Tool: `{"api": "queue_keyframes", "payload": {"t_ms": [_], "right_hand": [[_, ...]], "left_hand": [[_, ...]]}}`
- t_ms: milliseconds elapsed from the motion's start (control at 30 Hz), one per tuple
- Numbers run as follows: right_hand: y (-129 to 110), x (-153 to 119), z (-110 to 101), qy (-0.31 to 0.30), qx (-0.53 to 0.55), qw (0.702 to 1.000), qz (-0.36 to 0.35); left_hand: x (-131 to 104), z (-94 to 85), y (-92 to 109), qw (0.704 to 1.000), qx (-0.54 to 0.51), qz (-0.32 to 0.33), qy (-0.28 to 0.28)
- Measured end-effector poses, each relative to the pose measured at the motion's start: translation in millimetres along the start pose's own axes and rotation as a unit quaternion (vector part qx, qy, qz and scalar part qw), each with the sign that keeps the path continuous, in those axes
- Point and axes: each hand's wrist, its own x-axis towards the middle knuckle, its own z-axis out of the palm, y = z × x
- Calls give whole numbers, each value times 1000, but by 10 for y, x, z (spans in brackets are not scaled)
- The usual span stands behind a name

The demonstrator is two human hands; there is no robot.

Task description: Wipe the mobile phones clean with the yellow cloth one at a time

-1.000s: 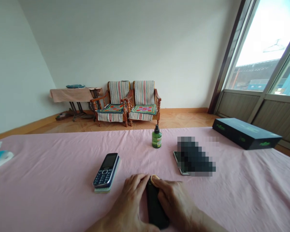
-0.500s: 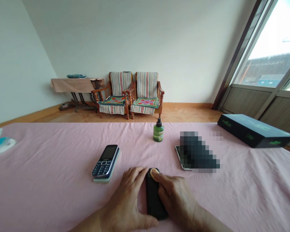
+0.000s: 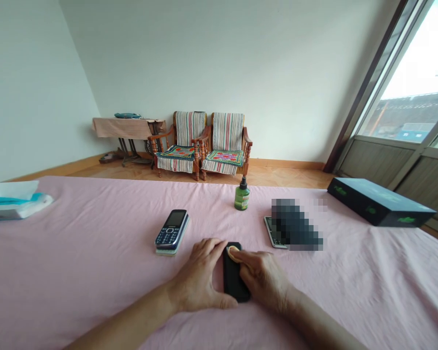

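Note:
A black mobile phone (image 3: 233, 279) lies on the pink cloth, its long side pointing away from me. My left hand (image 3: 200, 279) spans its left side, fingertips at the top edge and thumb at the bottom edge, holding it between them. With bent fingers, my right hand (image 3: 264, 279) presses a small cream-coloured cloth (image 3: 234, 252) against the phone's upper end. Part of that cloth is hidden under the fingers. To the left, a dark blue keypad phone (image 3: 171, 229) rests on a pale flat object (image 3: 167, 252).
A green pump bottle (image 3: 242, 197) stands beyond my hands. Right of it, a white-edged keypad phone (image 3: 273, 238) lies beside a pixelated dark patch. A black box (image 3: 381, 201) sits at the far right, a tissue pack (image 3: 25, 206) at the left. Two wooden chairs (image 3: 226, 141) stand behind.
The view has shifted, so the bed-like pink surface shows more on the left and the tissue pack is more visible. Both hands stay at the black phone, the cloth still on its upper end.

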Motion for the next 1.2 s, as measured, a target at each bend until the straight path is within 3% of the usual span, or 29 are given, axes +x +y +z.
{"api": "queue_keyframes", "payload": {"t_ms": [233, 433, 567, 733, 933, 1200], "right_hand": [[33, -73, 28, -9, -50, 998, -31], [57, -52, 111, -7, -85, 996, -2], [3, -17, 57, -5, -94, 995, 12], [-70, -49, 9, -47, -58, 997, -12], [8, -1, 45, 33, -78, 996, 15], [-93, 20, -60, 22, -72, 996, 44]], "left_hand": [[-2, -18, 30, 1000, 10, 2, -4], [-32, 17, -60, 1000, 0, 2, -2], [-48, 48, -130, 1000, -5, 0, -17], [-46, 76, -155, 1000, 0, -16, 6], [-31, 95, -196, 1000, 1, -9, 8], [-54, 49, -137, 1000, 4, -17, -21]]}}
